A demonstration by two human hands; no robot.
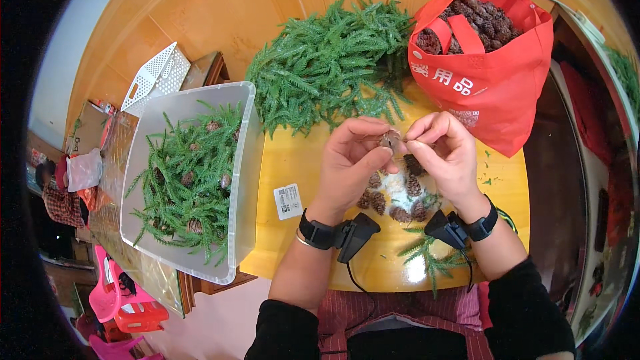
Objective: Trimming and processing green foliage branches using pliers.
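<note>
Between the thumb and fingers of my left hand (pixel 360 153) is a small brown pine cone (pixel 391 140), partly covered by the fingertips. My right hand (pixel 443 153) pinches close against the cone's right side; what lies in that pinch is too small to make out. Below the hands, several loose pine cones (pixel 378 203) lie on the yellow table (pixel 280 160) around a whitish patch (pixel 397 190). A green artificial pine sprig (pixel 433 253) rests near the table's front edge, between my forearms.
A clear plastic bin (pixel 243 180) of green sprigs with cones attached stands left. Green sprigs (pixel 320 60) are heaped at the back. A red bag (pixel 493 93) full of pine cones stands back right. A white label (pixel 288 201) lies left of my hands; a white basket (pixel 160 77) sits behind the bin.
</note>
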